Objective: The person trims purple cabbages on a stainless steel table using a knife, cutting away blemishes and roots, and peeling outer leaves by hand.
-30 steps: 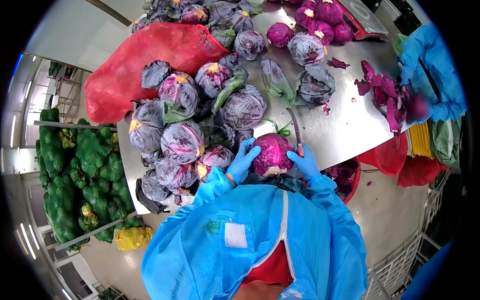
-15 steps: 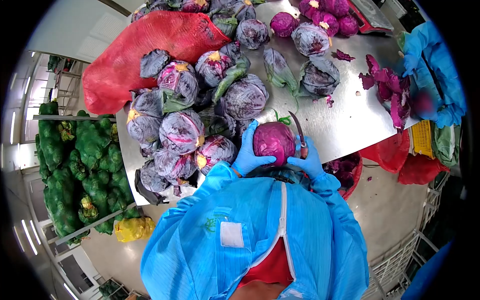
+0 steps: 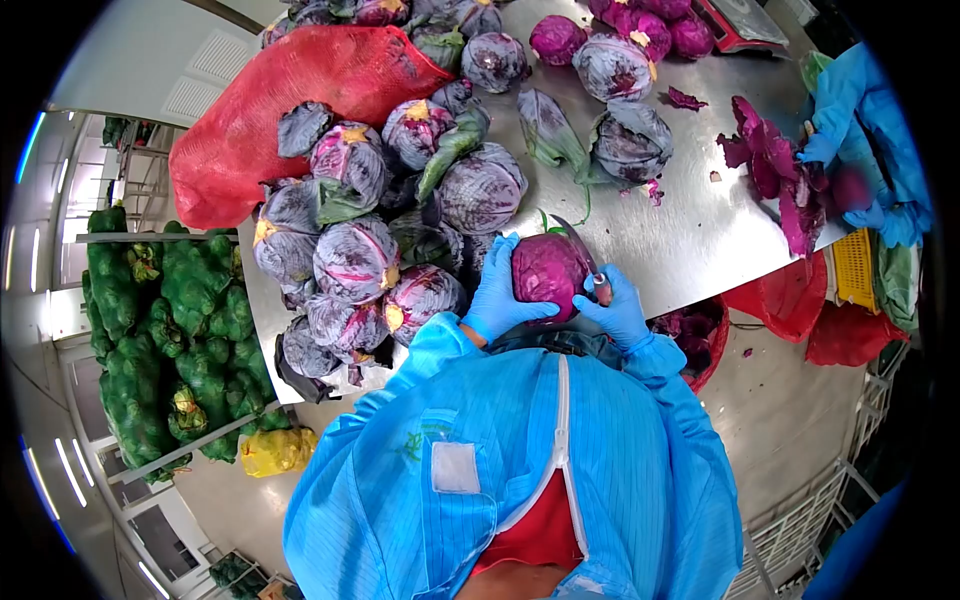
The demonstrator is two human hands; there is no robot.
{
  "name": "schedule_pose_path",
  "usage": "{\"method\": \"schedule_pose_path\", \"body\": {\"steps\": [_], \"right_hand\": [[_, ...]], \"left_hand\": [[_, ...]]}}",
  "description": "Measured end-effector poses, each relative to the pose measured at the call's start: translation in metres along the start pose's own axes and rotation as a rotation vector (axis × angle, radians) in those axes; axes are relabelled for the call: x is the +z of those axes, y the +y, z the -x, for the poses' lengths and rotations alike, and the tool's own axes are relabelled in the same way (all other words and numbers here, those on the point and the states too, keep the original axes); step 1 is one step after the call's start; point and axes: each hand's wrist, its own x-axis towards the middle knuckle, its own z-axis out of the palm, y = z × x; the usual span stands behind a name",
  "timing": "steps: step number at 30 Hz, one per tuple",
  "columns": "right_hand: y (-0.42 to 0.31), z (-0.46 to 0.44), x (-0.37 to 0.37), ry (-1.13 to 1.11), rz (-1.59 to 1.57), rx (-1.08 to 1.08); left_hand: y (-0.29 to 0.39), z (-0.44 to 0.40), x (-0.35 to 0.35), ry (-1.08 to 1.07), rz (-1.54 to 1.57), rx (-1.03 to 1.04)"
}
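Note:
A peeled red cabbage (image 3: 547, 274), glossy purple, is held at the table's near edge. My left hand (image 3: 502, 298), in a blue glove, grips its left side with the thumb across the front. In my gloved right hand (image 3: 618, 312) is a knife (image 3: 601, 287) with a curved dark blade, which slants up and left along the cabbage's far right side. The right thumb presses the cabbage's lower right. A bit of green leaf shows behind the cabbage. Unpeeled red cabbages (image 3: 357, 260) with dull outer leaves are heaped just left of my left hand.
A red mesh sack (image 3: 300, 110) lies behind the heap on the metal table (image 3: 690, 225). Peeled cabbages (image 3: 558, 40) and a red scale (image 3: 738, 25) are at the back. Loose purple leaves (image 3: 765, 160) lie near a co-worker's gloved hand (image 3: 822, 143). A red-rimmed container (image 3: 715, 345) stands below the edge.
The knife has tipped leftward, so its blade now leans against or over the cabbage's far side. The cabbage has turned slightly in my hands. At right, the co-worker's hands have shifted.

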Motion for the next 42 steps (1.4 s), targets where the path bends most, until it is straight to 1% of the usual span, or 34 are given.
{"method": "schedule_pose_path", "body": {"steps": [1, 4, 8, 11, 14, 17, 18, 20, 22, 23, 25, 26, 28, 31, 34, 37, 40, 42], "right_hand": [[-0.006, 0.001, -0.001, 0.012, 0.046, -0.002], [-0.010, 0.001, 0.003, 0.073, 0.133, -0.036], [-0.010, 0.001, 0.007, 0.126, 0.280, -0.043], [-0.009, 0.003, 0.013, 0.265, 0.243, -0.022], [0.023, 0.005, 0.007, 0.358, 0.206, 0.110], [0.021, 0.011, 0.006, 0.367, 0.218, 0.126], [0.028, 0.012, 0.007, 0.370, 0.258, 0.104], [0.044, 0.012, -0.005, 0.429, 0.377, 0.149], [0.055, 0.016, -0.029, 0.474, 0.511, 0.218], [0.063, 0.022, -0.042, 0.453, 0.538, 0.249], [0.047, 0.030, -0.049, 0.403, 0.601, 0.186], [0.039, 0.031, -0.049, 0.379, 0.577, 0.145], [0.022, 0.028, -0.034, 0.332, 0.524, 0.060], [-0.001, 0.009, -0.005, 0.208, 0.354, -0.169], [-0.019, -0.011, 0.005, 0.091, 0.478, -0.273], [-0.018, -0.026, 0.001, -0.077, 0.452, -0.236], [-0.023, -0.035, -0.003, -0.166, 0.479, -0.298], [-0.021, -0.038, 0.000, -0.120, 0.455, -0.385]], "left_hand": [[0.006, -0.002, -0.002, -0.008, -0.016, -0.015], [0.023, -0.012, -0.006, -0.020, -0.154, 0.053], [0.029, -0.024, 0.002, -0.063, -0.176, 0.029], [0.036, -0.022, 0.001, -0.091, -0.177, 0.004], [0.030, -0.015, 0.001, -0.068, -0.163, 0.058], [0.023, -0.007, 0.005, -0.047, -0.152, 0.136], [0.022, -0.007, 0.004, -0.057, -0.143, 0.138], [0.020, -0.007, -0.002, -0.075, -0.125, 0.145], [0.008, -0.003, -0.006, -0.067, -0.020, 0.136], [-0.001, -0.002, -0.008, -0.058, 0.031, 0.130], [-0.014, 0.001, -0.012, -0.070, 0.090, 0.088], [-0.018, 0.001, -0.013, -0.072, 0.108, 0.083], [-0.016, 0.000, -0.013, -0.074, 0.126, 0.070], [-0.012, -0.003, -0.014, -0.099, 0.115, 0.101], [-0.014, -0.007, -0.015, -0.135, 0.108, 0.120], [-0.020, -0.013, -0.017, -0.161, 0.128, 0.125], [-0.015, -0.017, -0.022, -0.195, 0.095, 0.149], [-0.007, -0.018, -0.026, -0.210, 0.085, 0.145]]}}
